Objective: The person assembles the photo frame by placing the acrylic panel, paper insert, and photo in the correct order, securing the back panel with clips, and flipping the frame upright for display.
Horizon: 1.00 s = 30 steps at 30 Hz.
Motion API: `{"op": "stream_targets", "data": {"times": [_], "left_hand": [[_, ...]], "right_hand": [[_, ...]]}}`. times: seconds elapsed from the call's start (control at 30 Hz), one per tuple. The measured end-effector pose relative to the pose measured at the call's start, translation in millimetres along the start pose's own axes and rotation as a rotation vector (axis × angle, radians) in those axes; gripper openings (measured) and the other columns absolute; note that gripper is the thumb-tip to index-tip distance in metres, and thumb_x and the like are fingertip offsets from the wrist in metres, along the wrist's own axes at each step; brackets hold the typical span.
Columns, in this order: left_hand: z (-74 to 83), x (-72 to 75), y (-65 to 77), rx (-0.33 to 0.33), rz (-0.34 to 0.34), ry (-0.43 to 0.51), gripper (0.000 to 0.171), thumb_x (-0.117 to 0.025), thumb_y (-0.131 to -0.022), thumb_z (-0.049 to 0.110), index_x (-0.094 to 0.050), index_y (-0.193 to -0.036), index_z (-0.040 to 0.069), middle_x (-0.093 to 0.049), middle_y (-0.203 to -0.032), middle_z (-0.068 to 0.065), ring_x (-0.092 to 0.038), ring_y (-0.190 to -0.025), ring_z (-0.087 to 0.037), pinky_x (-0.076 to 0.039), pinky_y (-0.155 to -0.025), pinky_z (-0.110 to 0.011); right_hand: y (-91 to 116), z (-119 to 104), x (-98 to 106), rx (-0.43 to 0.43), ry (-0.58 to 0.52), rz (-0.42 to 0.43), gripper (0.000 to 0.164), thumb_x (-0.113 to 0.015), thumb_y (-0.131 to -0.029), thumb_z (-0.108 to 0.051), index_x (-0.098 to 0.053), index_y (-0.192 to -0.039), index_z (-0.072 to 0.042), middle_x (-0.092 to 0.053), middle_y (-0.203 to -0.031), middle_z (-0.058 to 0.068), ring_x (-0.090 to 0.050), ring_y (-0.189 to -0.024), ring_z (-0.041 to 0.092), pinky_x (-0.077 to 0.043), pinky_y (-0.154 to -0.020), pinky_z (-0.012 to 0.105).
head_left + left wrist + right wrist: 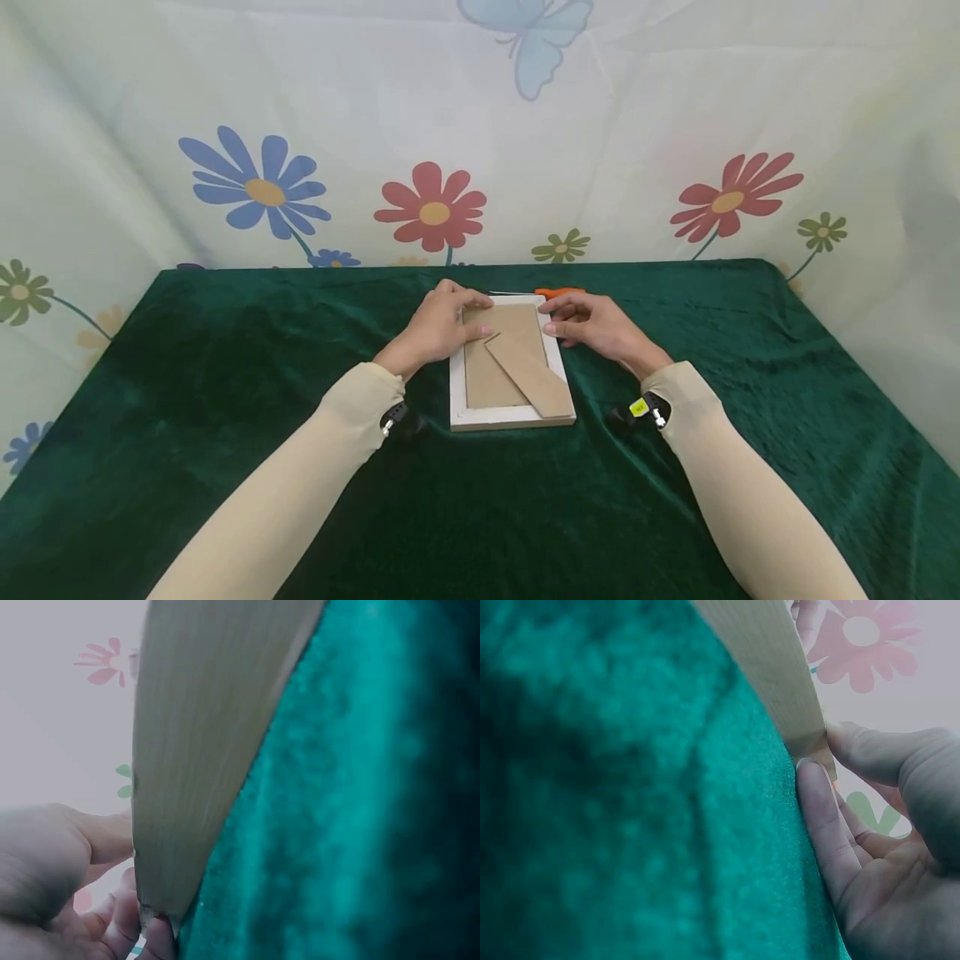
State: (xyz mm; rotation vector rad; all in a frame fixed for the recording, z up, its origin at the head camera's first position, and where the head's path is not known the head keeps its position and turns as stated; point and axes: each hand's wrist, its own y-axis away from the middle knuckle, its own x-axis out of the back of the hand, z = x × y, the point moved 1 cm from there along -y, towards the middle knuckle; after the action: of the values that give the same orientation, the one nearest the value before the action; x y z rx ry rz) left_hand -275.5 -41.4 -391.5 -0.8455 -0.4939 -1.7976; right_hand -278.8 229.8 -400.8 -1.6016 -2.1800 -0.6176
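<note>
A white picture frame (458, 392) lies face down on the green cloth, its brown backing board (486, 387) and slanting stand flap (531, 371) uppermost. My left hand (438, 325) grips its far left corner, the thumb lying over the backing. At the far right corner, my right hand (596, 325) holds the frame with the thumb on the rim. From the left wrist, the frame's pale wooden side (202, 735) shows, with fingertips at its far end. The right wrist view has the thumb on top and a finger low against the wooden side (772, 660).
Just behind the frame lies a tool with an orange handle (558, 292) and a thin shaft, partly hidden. Dark green velvet cloth (262, 417) covers the table. A white curtain (337, 83) printed with flowers hangs behind it.
</note>
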Motion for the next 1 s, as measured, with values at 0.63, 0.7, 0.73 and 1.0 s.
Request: {"op": "stream_targets", "data": {"times": [0.63, 0.7, 0.73, 1.0], "left_hand": [[0.0, -4.4, 9.7, -0.017, 0.057, -0.049, 0.051, -0.082, -0.095, 0.024, -0.069, -0.144, 0.016, -0.057, -0.122, -0.010, -0.047, -0.116, -0.027, -0.052, -0.088, -0.037], [0.2, -4.4, 9.5, -0.017, 0.059, -0.046, 0.051, -0.082, -0.096, 0.025, -0.069, -0.144, 0.016, -0.057, -0.122, -0.009, -0.047, -0.116, -0.026, -0.051, -0.088, -0.036], [0.2, -4.3, 9.2, -0.017, 0.059, -0.042, 0.051, -0.082, -0.096, 0.025, -0.069, -0.144, 0.017, -0.057, -0.122, -0.008, -0.047, -0.116, -0.025, -0.051, -0.088, -0.036], [-4.3, -1.5, 8.6, 0.009, 0.079, 0.051, 0.042, -0.079, -0.098, 0.021, -0.073, -0.139, 0.016, -0.059, -0.118, -0.006, -0.054, -0.105, -0.023, -0.057, -0.083, -0.034]], "right_hand": [[0.0, 0.2, -1.6, 0.011, 0.004, -0.010, 0.042, -0.078, -0.100, -0.027, -0.068, -0.139, -0.015, -0.064, -0.122, 0.013, -0.064, -0.104, 0.031, -0.060, -0.089, 0.038], [0.8, -0.3, -1.0, 0.014, 0.007, -0.008, 0.042, -0.078, -0.100, -0.027, -0.068, -0.139, -0.015, -0.064, -0.122, 0.013, -0.064, -0.104, 0.031, -0.060, -0.089, 0.038], [1.2, -0.6, -0.7, 0.015, 0.008, -0.006, 0.042, -0.078, -0.100, -0.027, -0.068, -0.139, -0.015, -0.064, -0.122, 0.013, -0.064, -0.104, 0.031, -0.060, -0.089, 0.038], [2.8, -0.2, 1.1, 0.021, 0.002, -0.010, 0.043, -0.078, -0.100, -0.028, -0.067, -0.140, -0.014, -0.064, -0.124, 0.013, -0.063, -0.106, 0.031, -0.060, -0.091, 0.039]]}}
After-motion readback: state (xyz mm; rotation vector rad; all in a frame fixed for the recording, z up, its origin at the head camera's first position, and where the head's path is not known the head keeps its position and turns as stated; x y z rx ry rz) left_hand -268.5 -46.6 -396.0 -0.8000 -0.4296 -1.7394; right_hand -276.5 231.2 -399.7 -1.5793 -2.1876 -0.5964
